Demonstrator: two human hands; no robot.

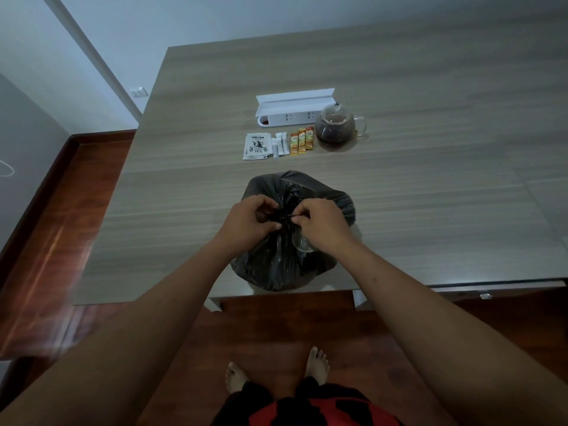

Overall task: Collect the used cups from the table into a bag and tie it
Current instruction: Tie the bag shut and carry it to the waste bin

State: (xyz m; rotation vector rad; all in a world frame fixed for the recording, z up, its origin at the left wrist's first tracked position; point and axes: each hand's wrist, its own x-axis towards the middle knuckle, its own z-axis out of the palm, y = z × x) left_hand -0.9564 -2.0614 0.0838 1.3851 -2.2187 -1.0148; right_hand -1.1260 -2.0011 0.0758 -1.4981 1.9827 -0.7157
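Observation:
A black plastic bag (276,262) stands bulging on the near edge of the grey wooden table (430,186). Its top is gathered into a dark bunch between my hands. My left hand (249,222) pinches the gathered plastic from the left, fingers curled. My right hand (319,224) pinches it from the right with thumb and fingertips. A clear cup rim shows through the bag just under my right hand. No loose cups are visible on the table.
Behind the bag lie tea sachets (257,146), white sticks (279,146) and orange drink sticks (301,142). A glass teapot (336,128) with dark tea stands to their right, a white power strip box (292,110) behind. Reddish wood floor lies below.

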